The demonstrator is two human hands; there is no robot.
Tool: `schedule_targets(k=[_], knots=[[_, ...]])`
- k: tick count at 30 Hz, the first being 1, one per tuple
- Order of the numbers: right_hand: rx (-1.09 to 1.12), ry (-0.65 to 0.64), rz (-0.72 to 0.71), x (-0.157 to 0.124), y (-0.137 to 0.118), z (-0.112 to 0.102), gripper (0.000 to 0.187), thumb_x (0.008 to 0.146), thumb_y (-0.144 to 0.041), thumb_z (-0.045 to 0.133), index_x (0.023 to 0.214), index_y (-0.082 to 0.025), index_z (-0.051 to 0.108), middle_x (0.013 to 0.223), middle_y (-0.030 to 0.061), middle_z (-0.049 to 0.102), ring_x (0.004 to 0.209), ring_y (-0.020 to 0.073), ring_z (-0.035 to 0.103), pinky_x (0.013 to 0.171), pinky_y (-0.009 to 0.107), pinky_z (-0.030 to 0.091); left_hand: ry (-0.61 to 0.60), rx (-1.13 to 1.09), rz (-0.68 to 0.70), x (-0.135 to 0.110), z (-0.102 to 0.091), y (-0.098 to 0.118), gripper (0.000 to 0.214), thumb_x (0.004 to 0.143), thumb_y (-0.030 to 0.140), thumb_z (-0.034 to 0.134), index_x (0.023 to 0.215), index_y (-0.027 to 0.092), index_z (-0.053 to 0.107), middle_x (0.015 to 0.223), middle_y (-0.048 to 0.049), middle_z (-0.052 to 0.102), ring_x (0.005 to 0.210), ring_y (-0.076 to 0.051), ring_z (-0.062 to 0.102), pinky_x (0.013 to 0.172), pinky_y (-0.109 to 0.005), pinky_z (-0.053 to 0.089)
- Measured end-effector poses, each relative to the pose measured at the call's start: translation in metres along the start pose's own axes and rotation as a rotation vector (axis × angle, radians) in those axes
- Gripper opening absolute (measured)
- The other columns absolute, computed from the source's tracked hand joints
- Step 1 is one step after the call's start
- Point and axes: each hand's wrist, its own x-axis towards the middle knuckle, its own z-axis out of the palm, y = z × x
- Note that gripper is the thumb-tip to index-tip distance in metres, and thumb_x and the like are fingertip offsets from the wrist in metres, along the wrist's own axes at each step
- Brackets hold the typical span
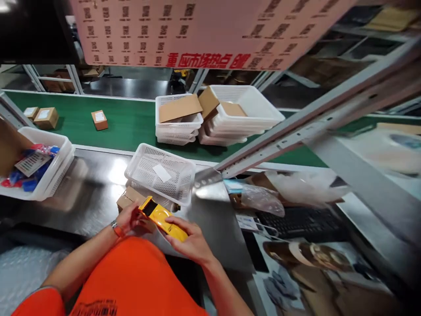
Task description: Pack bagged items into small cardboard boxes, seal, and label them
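Observation:
My right hand (190, 240) is wrapped round a long, glossy yellow object (162, 216) with a dark recess at its far left end; its exact kind I cannot make out. At that recessed end, my left hand (129, 218) is closed on its edge, with some fingers hidden. A brown cardboard box (128, 197) lies on the metal table just beyond my left hand and is partly covered by it. Behind the yellow object, a white perforated basket (141, 151) holds a white paper slip (162, 172).
Left stands a white basket (62, 175) of red and blue packets. Stacked white baskets (269, 112) with cardboard and small boxes (99, 120) sit on the green conveyor (128, 123). A metal post (283, 136) slants across the right, above a black keyboard (302, 224).

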Motion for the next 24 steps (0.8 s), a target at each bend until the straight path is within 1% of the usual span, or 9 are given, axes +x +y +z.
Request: schedule_targets(k=[3, 5, 8, 10, 12, 16, 18, 21, 24], knots=[[0.031, -0.085, -0.029, 0.013, 0.001, 0.015, 0.041, 0.075, -0.036, 0.081, 0.114, -0.026, 0.089, 0.114, 0.0099, 0.090, 0.099, 0.0319, 0.088, 0.092, 0.042, 0.073, 0.087, -0.109, -0.030, -0.001, -0.004, 0.002, 0.055, 0.109, 0.064, 0.051, 0.121, 0.019, 0.079, 0.140, -0.0191, 0.081, 0.126, -0.031, 0.080, 0.097, -0.040, 0.069], [0.031, -0.132, -0.045, 0.022, 0.002, 0.027, 0.041, 0.076, -0.036, 0.081, 0.115, -0.025, 0.089, 0.113, 0.0105, 0.090, 0.099, 0.0321, 0.088, 0.092, 0.042, 0.072, 0.138, -0.126, -0.028, 0.001, -0.013, 0.001, 0.054, 0.108, 0.063, 0.056, 0.119, 0.017, 0.080, 0.134, -0.0186, 0.083, 0.121, -0.030, 0.082, 0.096, -0.039, 0.068], [0.032, -0.190, -0.069, 0.036, 0.003, 0.043, 0.042, 0.078, -0.036, 0.081, 0.117, -0.025, 0.089, 0.112, 0.0111, 0.090, 0.102, 0.0331, 0.088, 0.092, 0.044, 0.072, 0.240, 0.043, 0.043, 0.006, -0.032, 0.000, 0.055, 0.107, 0.064, 0.056, 0.105, 0.016, 0.082, 0.114, -0.0150, 0.087, 0.105, -0.027, 0.084, 0.087, -0.036, 0.068], [0.022, -0.217, -0.081, 0.043, 0.005, 0.051, 0.043, 0.079, -0.036, 0.081, 0.120, -0.025, 0.088, 0.115, 0.0115, 0.090, 0.106, 0.0339, 0.087, 0.096, 0.046, 0.072, 0.318, 0.181, 0.082, 0.012, -0.052, 0.003, 0.055, 0.106, 0.062, 0.058, 0.088, 0.016, 0.081, 0.095, -0.0121, 0.086, 0.094, -0.026, 0.083, 0.082, -0.034, 0.066], [-0.010, -0.231, -0.085, 0.048, 0.009, 0.053, 0.044, 0.081, -0.037, 0.081, 0.122, -0.024, 0.088, 0.118, 0.0125, 0.089, 0.108, 0.0343, 0.087, 0.098, 0.047, 0.072, 0.407, 0.285, 0.119, 0.020, -0.080, 0.013, 0.051, 0.106, 0.054, 0.058, 0.082, 0.015, 0.080, 0.089, -0.0110, 0.084, 0.089, -0.024, 0.082, 0.080, -0.032, 0.065], [-0.098, -0.241, -0.042, 0.056, 0.026, 0.046, 0.046, 0.083, -0.039, 0.081, 0.126, -0.023, 0.087, 0.123, 0.0140, 0.088, 0.110, 0.0354, 0.087, 0.101, 0.049, 0.071, 0.563, 0.413, 0.160, 0.045, -0.141, 0.033, 0.043, 0.110, 0.035, 0.048, 0.107, 0.014, 0.085, 0.109, -0.0155, 0.086, 0.095, -0.021, 0.081, 0.081, -0.029, 0.063], [-0.124, -0.271, 0.003, 0.061, 0.034, 0.046, 0.045, 0.082, -0.041, 0.081, 0.124, -0.024, 0.087, 0.125, 0.0136, 0.088, 0.114, 0.0373, 0.086, 0.104, 0.053, 0.070, 0.578, 0.444, 0.129, 0.058, -0.156, 0.030, 0.046, 0.111, 0.035, 0.045, 0.110, 0.013, 0.085, 0.110, -0.0165, 0.086, 0.095, -0.022, 0.081, 0.080, -0.030, 0.063], [-0.142, -0.314, 0.104, 0.068, 0.041, 0.051, 0.045, 0.079, -0.044, 0.081, 0.119, -0.024, 0.087, 0.122, 0.0128, 0.089, 0.112, 0.0390, 0.086, 0.102, 0.055, 0.070, 0.541, 0.535, 0.075, 0.075, -0.151, 0.007, 0.046, 0.110, 0.038, 0.050, 0.099, 0.013, 0.087, 0.098, -0.0142, 0.084, 0.093, -0.025, 0.080, 0.082, -0.034, 0.062], [-0.123, -0.331, 0.174, 0.072, 0.040, 0.055, 0.047, 0.079, -0.048, 0.079, 0.118, -0.023, 0.086, 0.115, 0.0121, 0.089, 0.101, 0.0363, 0.086, 0.092, 0.049, 0.073, 0.489, 0.643, 0.078, 0.079, -0.131, -0.021, 0.032, 0.102, 0.040, 0.067, 0.094, 0.016, 0.088, 0.106, -0.0141, 0.082, 0.113, -0.030, 0.078, 0.101, -0.038, 0.060]])
